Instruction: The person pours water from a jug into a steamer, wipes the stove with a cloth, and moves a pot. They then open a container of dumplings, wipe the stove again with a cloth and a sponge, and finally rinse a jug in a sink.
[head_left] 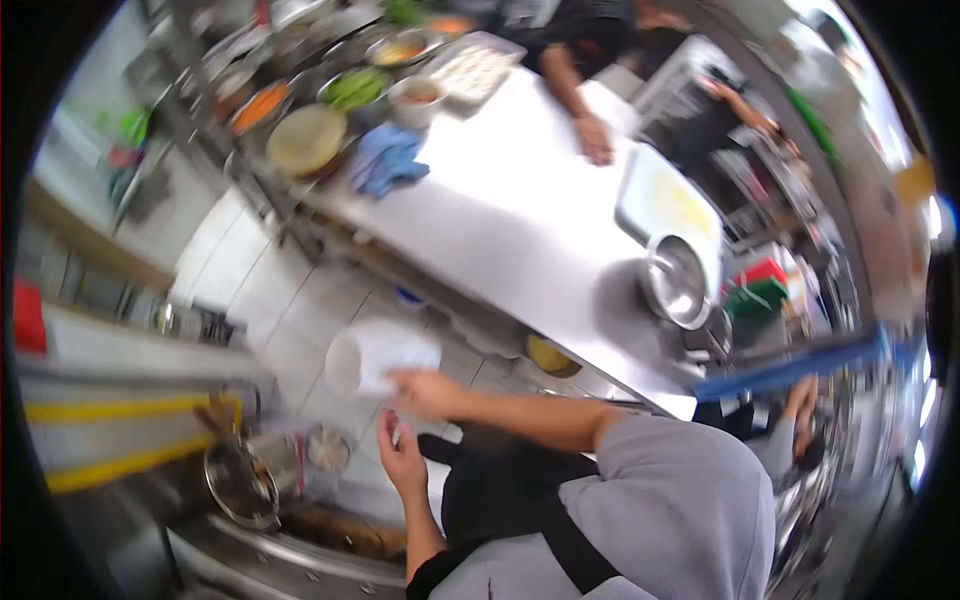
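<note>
My right hand (425,392) is closed on the near end of a white cylindrical container (385,358), which lies sideways in the air over the tiled floor and is blurred by motion. Just below it, my left hand (402,458) has its fingers pointing up and somewhat apart, with nothing seen in it. The two hands are close but do not appear to touch. Beyond them stands a steel table (500,200) with a blue cloth (392,160) on its left part.
Bowls of food, one with something green (355,90), crowd the table's far left. A steel bowl (675,282) sits at its right beside a white tray (665,195). A co-worker's hand (592,138) rests across it. A pot (240,483) stands at lower left.
</note>
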